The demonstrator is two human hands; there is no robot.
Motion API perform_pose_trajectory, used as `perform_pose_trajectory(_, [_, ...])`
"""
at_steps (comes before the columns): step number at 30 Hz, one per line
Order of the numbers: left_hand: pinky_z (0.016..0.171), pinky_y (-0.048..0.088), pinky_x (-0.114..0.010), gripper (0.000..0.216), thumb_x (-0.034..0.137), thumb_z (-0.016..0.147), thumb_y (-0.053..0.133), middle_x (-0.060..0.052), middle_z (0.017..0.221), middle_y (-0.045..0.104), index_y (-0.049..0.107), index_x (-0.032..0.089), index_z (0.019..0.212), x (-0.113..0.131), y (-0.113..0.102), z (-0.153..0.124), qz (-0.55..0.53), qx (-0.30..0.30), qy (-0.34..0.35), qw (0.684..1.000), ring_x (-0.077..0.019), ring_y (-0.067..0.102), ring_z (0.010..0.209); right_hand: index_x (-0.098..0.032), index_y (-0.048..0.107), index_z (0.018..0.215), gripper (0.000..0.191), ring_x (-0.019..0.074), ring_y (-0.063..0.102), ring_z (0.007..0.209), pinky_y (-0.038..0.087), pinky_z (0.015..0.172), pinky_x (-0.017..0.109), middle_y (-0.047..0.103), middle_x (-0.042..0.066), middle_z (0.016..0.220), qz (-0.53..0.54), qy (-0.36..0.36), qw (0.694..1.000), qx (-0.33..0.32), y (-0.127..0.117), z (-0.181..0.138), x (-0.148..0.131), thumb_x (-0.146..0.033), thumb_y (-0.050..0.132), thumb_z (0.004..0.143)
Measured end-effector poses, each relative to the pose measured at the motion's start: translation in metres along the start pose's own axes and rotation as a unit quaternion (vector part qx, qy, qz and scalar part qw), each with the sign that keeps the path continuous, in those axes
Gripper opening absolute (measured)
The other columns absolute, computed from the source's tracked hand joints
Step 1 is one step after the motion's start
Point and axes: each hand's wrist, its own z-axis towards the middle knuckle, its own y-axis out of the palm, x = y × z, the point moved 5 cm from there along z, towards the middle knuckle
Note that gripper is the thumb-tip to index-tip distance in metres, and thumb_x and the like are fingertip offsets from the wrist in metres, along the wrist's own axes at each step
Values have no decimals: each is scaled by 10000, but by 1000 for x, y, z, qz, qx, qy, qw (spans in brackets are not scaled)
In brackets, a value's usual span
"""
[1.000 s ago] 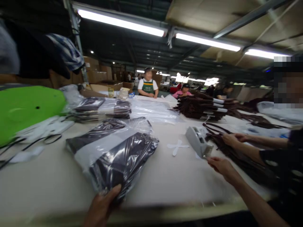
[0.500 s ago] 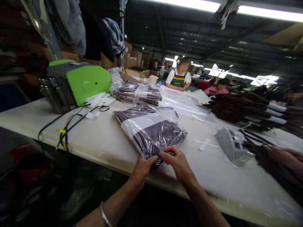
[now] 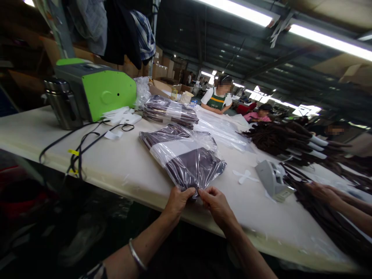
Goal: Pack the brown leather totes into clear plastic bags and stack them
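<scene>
Dark folded fabric with a white paper band lies in a clear plastic bag near the table's front edge. My left hand pinches the bag's near end between thumb and fingers. Right beside it, my right hand pinches the gathered plastic, thumb against forefinger. Both thumbs almost meet at the bag's near corner. Behind this bag lies a stack of similar bagged dark pieces.
A green and grey machine, a steel flask and black cables stand left. To the right are white cross-shaped strips, a grey dispenser, brown bundles and a co-worker's hands. Plastic sheets lie behind.
The view has shifted a little. Both my hands keep their pinch at the bag's near end, and its plastic looks more drawn together there. The co-worker's hands on the right have moved along the brown fabric.
</scene>
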Motion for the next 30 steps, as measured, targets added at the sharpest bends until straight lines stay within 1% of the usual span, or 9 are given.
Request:
perform_pose_trajectory(5, [481,481,-243,311,349,582,793,-23,633,674,697,117,765,-2,-3,1,-40,10,-34,999,-141,588,539,-194,578,683,410,110,536,598,389,591,243,645,-32,651,90,77,990,-76,0,-10,3,-345,909,493])
perform_pose_trajectory(7, [459,477,-235,321,335,578,794,-21,639,680,694,119,793,-1,-2,0,-52,13,-48,997,-139,589,534,-191,576,689,395,114,554,611,394,595,239,669,-25,675,101,76,989,-73,0,-11,3,-268,900,478])
perform_pose_trajectory(12, [418,453,-206,304,294,609,794,-27,635,684,693,105,825,-1,1,-5,-71,19,-80,994,-132,598,517,-206,518,641,317,120,537,547,394,571,246,631,-50,571,116,32,992,-43,9,-4,5,-133,774,471])
perform_pose_trajectory(18, [444,485,-206,337,320,635,798,-27,629,679,682,105,867,-8,2,-9,-100,22,-85,991,-130,609,524,-217,519,687,279,129,535,553,423,560,260,624,-46,607,86,-23,996,2,17,4,13,-187,748,529])
perform_pose_trajectory(23, [463,515,-229,388,344,615,808,-36,653,687,673,94,879,-5,7,-8,-90,8,-66,994,-135,611,535,-202,593,790,318,142,566,572,445,554,268,649,-35,672,93,1,995,17,20,6,13,-243,788,542])
perform_pose_trajectory(25, [472,522,-237,422,352,603,818,-39,673,697,670,96,904,-4,7,-7,-82,2,-59,995,-138,615,543,-203,618,823,340,152,589,580,458,556,273,670,-33,696,128,19,992,-8,20,2,10,-223,799,536])
perform_pose_trajectory(27, [483,528,-245,459,364,592,830,-41,688,705,666,100,931,-6,5,-7,-70,8,-59,996,-145,623,555,-199,644,850,317,171,629,637,484,596,283,702,-13,749,178,32,981,-69,21,-5,7,-212,794,571])
perform_pose_trajectory(29, [499,535,-255,491,385,588,838,-45,699,711,666,101,950,-8,2,-7,-57,14,-55,997,-153,633,570,-189,660,859,280,193,661,712,508,659,304,725,16,801,232,51,963,-129,20,-12,6,-253,797,623])
perform_pose_trajectory(30, [510,540,-260,500,397,588,841,-49,708,715,668,100,951,-10,2,-7,-49,15,-53,997,-158,639,581,-186,664,862,280,199,670,732,515,680,314,731,28,818,253,63,955,-143,19,-14,7,-297,804,647])
